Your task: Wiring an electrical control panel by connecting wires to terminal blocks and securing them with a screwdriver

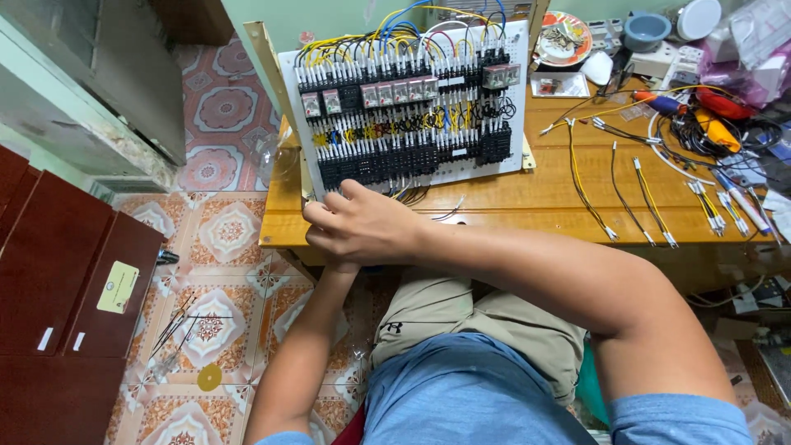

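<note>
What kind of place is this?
Probably a home or small electrical workshop: a white wiring panel of relays and terminal blocks on a wooden table, loose cut wires beside it, patterned floor tiles below.

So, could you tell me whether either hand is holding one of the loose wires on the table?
No, the loose wires lie apart from both hands.

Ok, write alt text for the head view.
A person's right hand rests over the left hand at the lower edge of a white wiring panel with black terminal blocks, propped on a wooden table. Loose yellow and black wires lie to its right.
</note>
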